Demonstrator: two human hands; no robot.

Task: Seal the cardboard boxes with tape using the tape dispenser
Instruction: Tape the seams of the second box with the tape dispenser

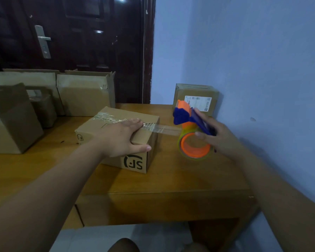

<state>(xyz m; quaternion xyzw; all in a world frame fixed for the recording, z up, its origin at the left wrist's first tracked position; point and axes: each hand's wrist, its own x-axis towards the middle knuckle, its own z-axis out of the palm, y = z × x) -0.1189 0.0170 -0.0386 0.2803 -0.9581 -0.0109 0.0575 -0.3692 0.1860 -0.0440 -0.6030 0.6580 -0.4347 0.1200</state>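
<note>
left hand [122, 137] on box [91, 131], dispenser [185, 115] apparently gripped

I see free worktop [180, 175] in front of the SF box [93, 130] and to its right. On the left, open boxes [15, 120] crowd it; a labelled box [196, 91] and the wall [262, 60] close off the right rear.

Brown box [96, 130], flaps shut; wrinkled clear tape [164, 129] across top runs off right edge to tilted orange-blue dispenser [189, 128], seemingly uncut.
</note>
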